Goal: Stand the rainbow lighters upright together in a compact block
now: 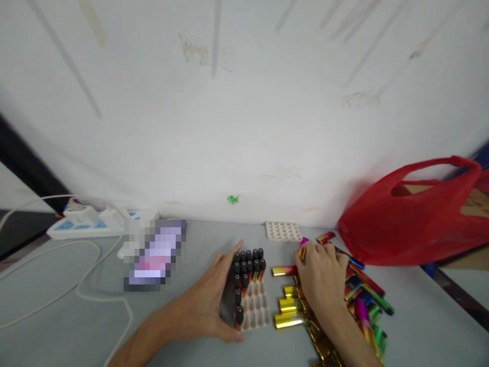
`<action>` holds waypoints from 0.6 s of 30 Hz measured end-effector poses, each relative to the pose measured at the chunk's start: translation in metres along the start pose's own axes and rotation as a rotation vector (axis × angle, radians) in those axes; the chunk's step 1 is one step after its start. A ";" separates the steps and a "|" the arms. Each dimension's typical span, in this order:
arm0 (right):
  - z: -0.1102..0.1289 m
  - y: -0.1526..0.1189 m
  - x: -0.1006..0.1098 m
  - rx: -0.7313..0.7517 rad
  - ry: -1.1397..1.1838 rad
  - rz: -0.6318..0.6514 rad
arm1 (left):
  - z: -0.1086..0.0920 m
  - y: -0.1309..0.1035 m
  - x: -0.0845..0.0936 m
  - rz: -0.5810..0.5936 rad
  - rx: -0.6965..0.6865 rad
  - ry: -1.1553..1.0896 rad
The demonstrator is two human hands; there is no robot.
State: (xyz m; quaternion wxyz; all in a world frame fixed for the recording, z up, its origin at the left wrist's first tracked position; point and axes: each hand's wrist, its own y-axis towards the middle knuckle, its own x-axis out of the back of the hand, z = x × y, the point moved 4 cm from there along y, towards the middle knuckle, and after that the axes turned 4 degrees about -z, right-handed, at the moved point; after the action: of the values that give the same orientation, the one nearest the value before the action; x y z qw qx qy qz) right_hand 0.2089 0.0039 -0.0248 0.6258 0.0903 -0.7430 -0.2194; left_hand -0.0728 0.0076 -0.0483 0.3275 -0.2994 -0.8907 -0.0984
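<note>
My left hand (208, 300) curves around the left side of a pale moulded tray (256, 308), its thumb at the near corner and its fingers at the far one. Black-topped shiny tubes (243, 266) stand upright in the tray's left and far cells; other cells at the near right show bare. My right hand (323, 275) lies over a heap of shiny metallic tubes (369, 311), fingers curled down among them. What its fingertips hold is hidden. Just left of that hand, a red-and-gold tube (283, 271) and several gold tubes (289, 320) lie flat.
Against the wall sits a second pale tray (283, 231). A red plastic bag (397, 219) stands at the right, beside a cardboard box (477, 204). To the left are a blurred phone (158, 255), a power strip (87, 224) and a loose white cable (103, 300).
</note>
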 end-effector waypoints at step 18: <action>-0.013 0.001 -0.018 -0.109 0.021 -0.050 | 0.000 -0.001 0.001 0.014 0.012 0.024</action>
State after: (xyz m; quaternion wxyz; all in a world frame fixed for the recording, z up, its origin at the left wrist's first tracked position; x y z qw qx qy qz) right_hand 0.2251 0.0092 -0.0393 0.6318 0.0770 -0.7208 -0.2744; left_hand -0.0738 0.0077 -0.0480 0.3407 -0.3025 -0.8851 -0.0944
